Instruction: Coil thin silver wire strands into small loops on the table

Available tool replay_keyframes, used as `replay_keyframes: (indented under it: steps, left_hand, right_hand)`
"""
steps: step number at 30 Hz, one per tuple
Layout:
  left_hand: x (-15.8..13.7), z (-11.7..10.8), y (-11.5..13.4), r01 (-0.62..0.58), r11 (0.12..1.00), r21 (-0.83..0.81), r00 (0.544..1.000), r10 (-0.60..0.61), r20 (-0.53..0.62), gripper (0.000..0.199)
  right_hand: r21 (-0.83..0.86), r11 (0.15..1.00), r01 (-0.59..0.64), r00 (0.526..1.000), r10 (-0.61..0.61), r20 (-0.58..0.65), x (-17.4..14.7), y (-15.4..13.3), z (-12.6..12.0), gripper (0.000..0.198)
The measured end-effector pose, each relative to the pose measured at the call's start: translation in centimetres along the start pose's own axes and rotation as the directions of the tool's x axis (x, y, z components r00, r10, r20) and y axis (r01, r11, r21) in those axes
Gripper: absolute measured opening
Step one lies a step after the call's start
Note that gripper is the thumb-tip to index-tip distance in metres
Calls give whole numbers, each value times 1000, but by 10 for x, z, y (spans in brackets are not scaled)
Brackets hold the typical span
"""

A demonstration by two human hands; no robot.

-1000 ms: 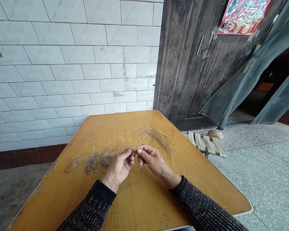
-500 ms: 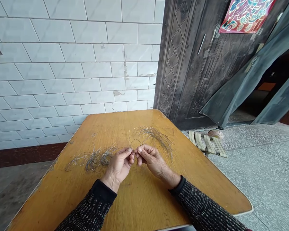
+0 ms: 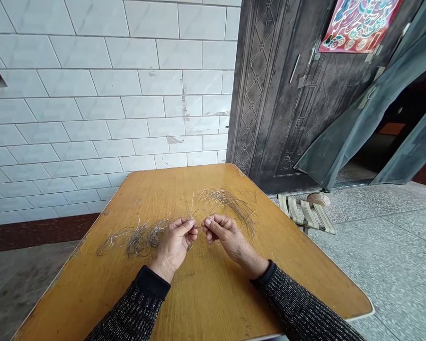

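Over the middle of the wooden table (image 3: 206, 284), my left hand (image 3: 175, 241) pinches a thin wire (image 3: 199, 211) between thumb and fingers. My right hand (image 3: 224, 234) pinches the same wire a short way to the right. The wire arches up above both hands, and one straight end sticks up past my left thumb. Left of my left hand lie tangled wire coils (image 3: 137, 241). Beyond my right hand, a loose bundle of cut wires (image 3: 230, 201) is spread out. My fingertips partly hide the held stretch of wire.
A white tiled wall (image 3: 128, 109) stands behind the table, with a dark carved door (image 3: 266, 104) to its right. A striped folding stool (image 3: 307, 213) is on the floor at the right. A grey-green curtain (image 3: 355, 128) hangs by the doorway.
My hands have moved slightly apart, so a short stretch of wire now shows between the fingertips. The view has tilted up a little.
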State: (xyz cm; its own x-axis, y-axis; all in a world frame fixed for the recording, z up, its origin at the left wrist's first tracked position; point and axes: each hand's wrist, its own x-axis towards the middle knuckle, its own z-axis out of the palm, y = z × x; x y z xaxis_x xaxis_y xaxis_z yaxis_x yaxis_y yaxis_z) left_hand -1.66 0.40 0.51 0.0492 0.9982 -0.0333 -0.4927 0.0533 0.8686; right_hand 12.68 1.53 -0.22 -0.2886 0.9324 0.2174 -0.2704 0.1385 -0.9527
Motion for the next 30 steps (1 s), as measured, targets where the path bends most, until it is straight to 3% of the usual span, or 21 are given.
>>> replay_keyframes:
  steps: [4,9,15,20,25,30]
  left_hand:
    - [1,-3,2,15,999,41,1000,-16,18,17]
    - [-1,-2,4,22,992,123,999,-28,41,18]
    - [1,-5,4,144,990,6,985,-144,97,19]
    - [5,-9,3,149,989,-22,987,-147,71,14]
    - [3,-8,5,33,981,190,997,-46,66,16]
    - [3,-7,5,-61,903,426,998,48,41,18]
  right_hand:
    - [-20,999,-47,999,47,2,0,-4,-1,34]
    - [-22,1000,-1,995,-1,-100,2,-8,-3,31]
    - [-83,997,5,994,-14,-107,4,-4,-4,29]
    - [-66,997,-26,998,22,-59,3,-4,-5,28]
    - [-173,984,-45,996,30,-88,6,5,-12,26]
    - [-189,981,-33,989,5,-149,12,18,-13,16]
